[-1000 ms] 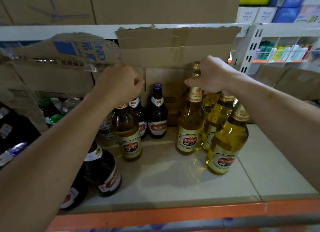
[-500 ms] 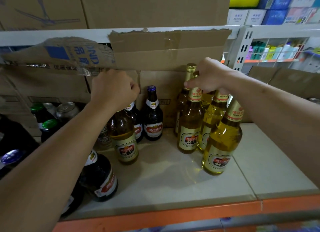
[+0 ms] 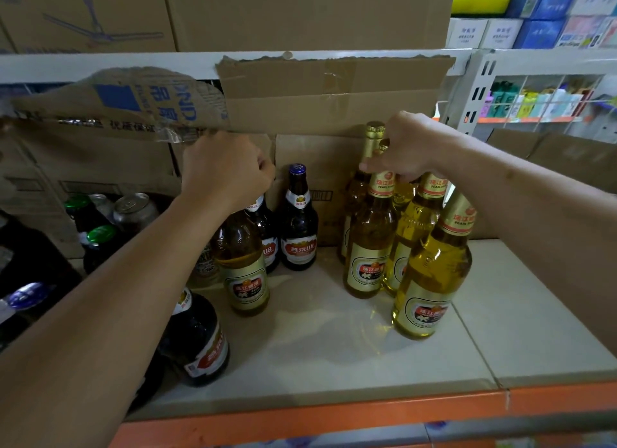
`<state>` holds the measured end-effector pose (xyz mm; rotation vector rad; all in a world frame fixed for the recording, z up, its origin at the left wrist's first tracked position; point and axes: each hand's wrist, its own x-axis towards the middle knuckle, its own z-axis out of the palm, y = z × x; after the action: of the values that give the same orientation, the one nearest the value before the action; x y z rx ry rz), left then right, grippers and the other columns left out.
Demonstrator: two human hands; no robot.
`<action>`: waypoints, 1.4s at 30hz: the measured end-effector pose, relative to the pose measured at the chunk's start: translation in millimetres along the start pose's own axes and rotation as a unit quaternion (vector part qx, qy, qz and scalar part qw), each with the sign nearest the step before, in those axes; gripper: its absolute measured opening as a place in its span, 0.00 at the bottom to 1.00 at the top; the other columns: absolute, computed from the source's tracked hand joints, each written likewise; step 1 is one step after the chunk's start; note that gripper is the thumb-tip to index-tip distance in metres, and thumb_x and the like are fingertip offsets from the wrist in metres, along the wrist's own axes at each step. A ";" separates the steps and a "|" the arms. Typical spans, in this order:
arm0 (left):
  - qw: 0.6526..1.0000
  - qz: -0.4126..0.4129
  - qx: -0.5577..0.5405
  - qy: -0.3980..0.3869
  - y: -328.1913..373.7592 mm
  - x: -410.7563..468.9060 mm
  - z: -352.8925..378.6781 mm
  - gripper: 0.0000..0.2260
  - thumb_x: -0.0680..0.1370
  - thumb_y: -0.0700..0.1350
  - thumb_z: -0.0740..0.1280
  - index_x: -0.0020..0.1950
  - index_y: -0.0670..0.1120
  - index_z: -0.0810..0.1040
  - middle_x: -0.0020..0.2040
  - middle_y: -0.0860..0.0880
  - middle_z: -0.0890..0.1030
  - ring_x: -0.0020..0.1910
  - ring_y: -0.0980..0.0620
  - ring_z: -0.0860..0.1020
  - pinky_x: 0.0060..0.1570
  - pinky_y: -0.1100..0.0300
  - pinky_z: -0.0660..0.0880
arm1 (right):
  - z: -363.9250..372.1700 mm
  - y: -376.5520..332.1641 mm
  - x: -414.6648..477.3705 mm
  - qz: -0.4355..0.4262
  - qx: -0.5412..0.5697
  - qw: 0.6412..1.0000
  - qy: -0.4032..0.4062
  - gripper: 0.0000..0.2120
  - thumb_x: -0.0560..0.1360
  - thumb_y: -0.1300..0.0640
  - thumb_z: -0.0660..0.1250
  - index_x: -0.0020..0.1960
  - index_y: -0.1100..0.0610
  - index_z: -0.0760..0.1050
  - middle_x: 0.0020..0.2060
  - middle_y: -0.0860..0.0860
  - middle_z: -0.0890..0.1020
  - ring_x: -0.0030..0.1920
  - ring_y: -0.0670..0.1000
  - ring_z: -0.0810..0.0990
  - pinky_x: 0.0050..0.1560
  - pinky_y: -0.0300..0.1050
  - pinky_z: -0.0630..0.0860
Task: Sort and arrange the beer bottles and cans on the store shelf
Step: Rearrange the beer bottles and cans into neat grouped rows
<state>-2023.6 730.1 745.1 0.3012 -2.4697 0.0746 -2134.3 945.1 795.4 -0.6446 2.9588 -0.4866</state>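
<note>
The left grip was curled over the neck of an amber bottle. This bottle stood upright on the shelf, just left of the dark U8 bottle and slightly forward of it. The right grip was curled round the neck of a golden bottle, upright to the right of the U8 bottle, within a tight cluster of like bottles. A can stood well left of the U8 bottle.

Left hand and right hand both forward, knuckles up, clenched.
</note>
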 end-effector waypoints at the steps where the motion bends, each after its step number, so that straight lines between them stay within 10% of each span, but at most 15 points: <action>1: 1.000 0.000 0.001 -0.001 -0.1 0.2 -0.2 0.21 0.75 0.47 0.63 0.23 0.46 0.64 0.21 0.50 0.63 0.22 0.51 0.60 0.29 0.64 0.56 | 0.4 -0.1 1.2 0.000 0.008 1.000 -0.006 0.21 0.72 0.45 0.74 0.46 0.63 0.75 0.35 0.55 0.80 0.28 0.51 0.80 0.26 0.39 0.71; 10: 1.000 -0.011 0.004 0.004 -0.7 2.3 2.5 0.19 0.75 0.48 0.62 0.25 0.46 0.65 0.23 0.49 0.66 0.23 0.52 0.62 0.29 0.62 0.56 | -4.6 -5.4 0.2 -0.032 0.003 0.997 -0.068 0.16 0.68 0.61 0.79 0.53 0.59 0.80 0.44 0.57 0.81 0.32 0.53 0.84 0.25 0.38 0.78; 15: 1.000 -0.014 0.006 0.004 0.7 2.5 3.5 0.19 0.76 0.49 0.62 0.25 0.47 0.64 0.24 0.49 0.66 0.24 0.52 0.61 0.30 0.61 0.58 | -3.3 -5.2 -0.5 -0.041 0.016 0.998 -0.046 0.13 0.67 0.62 0.79 0.49 0.62 0.81 0.43 0.58 0.84 0.34 0.55 0.86 0.40 0.47 0.82; 42: 1.000 -0.014 0.003 -0.007 2.9 -3.7 -4.6 0.19 0.75 0.49 0.62 0.26 0.45 0.69 0.23 0.49 0.67 0.23 0.52 0.64 0.29 0.63 0.57 | -2.4 -1.1 0.6 -0.074 -0.029 0.994 -0.069 0.12 0.73 0.61 0.74 0.54 0.58 0.75 0.50 0.59 0.82 0.36 0.53 0.85 0.35 0.42 0.79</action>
<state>-2018.7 734.2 746.6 0.3408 -2.4797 0.0687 -2134.8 944.6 798.0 -0.8704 2.8180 -0.3507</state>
